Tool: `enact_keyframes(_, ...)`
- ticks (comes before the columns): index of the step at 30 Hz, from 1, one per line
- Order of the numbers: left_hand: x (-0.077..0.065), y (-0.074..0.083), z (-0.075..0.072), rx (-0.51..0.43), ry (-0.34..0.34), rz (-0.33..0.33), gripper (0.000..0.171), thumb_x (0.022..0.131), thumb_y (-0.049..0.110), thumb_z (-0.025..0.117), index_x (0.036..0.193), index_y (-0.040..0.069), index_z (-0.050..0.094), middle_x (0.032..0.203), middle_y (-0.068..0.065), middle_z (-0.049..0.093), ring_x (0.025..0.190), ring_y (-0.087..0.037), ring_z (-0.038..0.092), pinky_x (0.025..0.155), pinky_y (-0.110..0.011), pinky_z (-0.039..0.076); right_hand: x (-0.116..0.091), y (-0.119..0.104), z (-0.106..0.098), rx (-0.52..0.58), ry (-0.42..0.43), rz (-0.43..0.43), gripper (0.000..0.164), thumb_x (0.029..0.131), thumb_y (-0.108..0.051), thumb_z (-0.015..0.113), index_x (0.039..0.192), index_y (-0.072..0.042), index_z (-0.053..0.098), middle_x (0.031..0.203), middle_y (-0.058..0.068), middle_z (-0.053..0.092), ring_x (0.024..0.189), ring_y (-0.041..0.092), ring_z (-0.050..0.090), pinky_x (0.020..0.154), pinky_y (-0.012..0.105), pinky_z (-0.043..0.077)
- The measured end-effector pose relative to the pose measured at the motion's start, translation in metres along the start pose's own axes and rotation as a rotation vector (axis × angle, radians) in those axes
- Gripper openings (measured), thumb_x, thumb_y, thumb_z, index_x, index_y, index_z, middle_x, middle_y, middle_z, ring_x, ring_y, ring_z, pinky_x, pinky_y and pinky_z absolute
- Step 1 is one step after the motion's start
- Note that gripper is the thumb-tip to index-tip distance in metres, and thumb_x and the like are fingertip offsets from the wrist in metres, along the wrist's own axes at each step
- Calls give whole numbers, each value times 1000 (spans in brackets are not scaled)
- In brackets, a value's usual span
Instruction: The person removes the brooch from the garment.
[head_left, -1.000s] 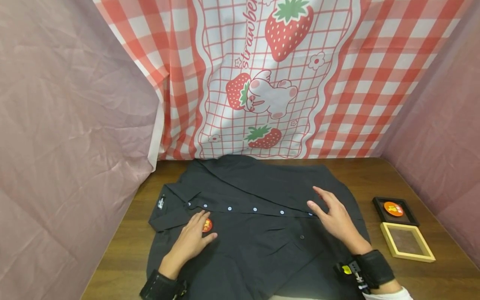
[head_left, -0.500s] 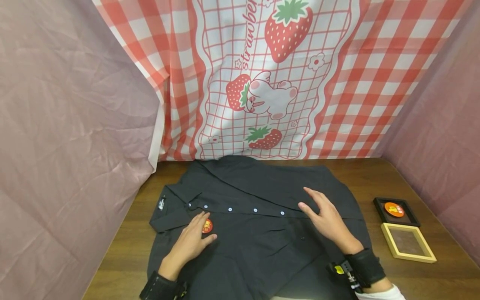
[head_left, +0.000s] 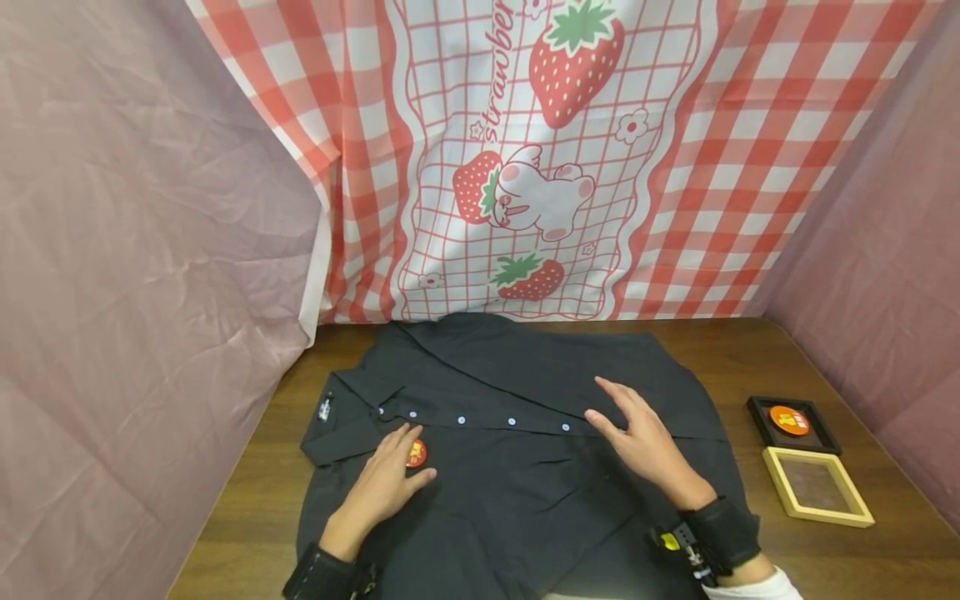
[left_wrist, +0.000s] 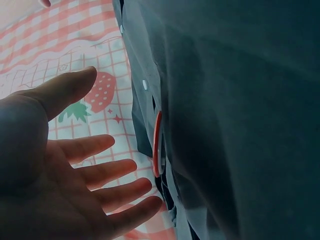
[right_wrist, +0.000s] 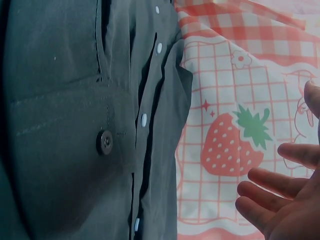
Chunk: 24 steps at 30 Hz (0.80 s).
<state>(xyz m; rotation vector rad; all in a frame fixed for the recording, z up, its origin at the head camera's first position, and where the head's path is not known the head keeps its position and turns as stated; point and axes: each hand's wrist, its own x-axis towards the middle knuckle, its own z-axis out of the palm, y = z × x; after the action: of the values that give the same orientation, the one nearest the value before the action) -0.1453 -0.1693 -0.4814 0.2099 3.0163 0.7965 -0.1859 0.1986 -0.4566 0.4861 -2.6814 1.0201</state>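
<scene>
A dark button-up shirt (head_left: 495, 492) lies spread on the wooden table, its collar at the left and a row of pale buttons (head_left: 461, 420) across the middle. On its chest near the collar sits a round red badge (head_left: 417, 453), partly hidden by my left hand (head_left: 382, 482). In the left wrist view the badge (left_wrist: 157, 145) shows edge-on against the cloth, and that hand's fingers are straight and apart from it. My right hand (head_left: 641, 437) hovers over the shirt's lower part, fingers extended and holding nothing. The right wrist view shows a dark pocket button (right_wrist: 105, 142).
On the table's right side, a black frame (head_left: 819, 423) holds a round orange badge (head_left: 790, 421). A pale yellow frame (head_left: 787, 483) lies just in front of it. Strawberry-print cloth (head_left: 555, 192) hangs behind; pinkish drapes (head_left: 150, 250) close in the sides.
My right hand has moved left over the shirt, slowing toward now. The left hand stays beside the red badge, and the shirt and frames have not moved.
</scene>
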Motion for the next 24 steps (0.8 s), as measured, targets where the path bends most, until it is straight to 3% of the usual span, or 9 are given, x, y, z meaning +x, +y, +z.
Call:
enact_keyframes(8, 1, 2, 0, 0, 11, 25, 67, 85, 30, 74, 140, 3, 47, 147, -25, 44, 137, -44, 40, 105, -64, 37, 1, -4, 7, -12, 9, -44, 53, 96, -25, 62, 143, -7, 46, 141, 23, 49, 129, 43, 47, 98, 66, 41)
enact_keyframes(24, 1, 4, -2, 15, 15, 11, 66, 85, 29, 74, 140, 3, 48, 146, -24, 45, 137, -42, 40, 104, -64, 37, 3, -12, 18, -16, -6, -73, 58, 91, -28, 68, 142, -7, 48, 139, 20, 52, 127, 41, 51, 97, 63, 44)
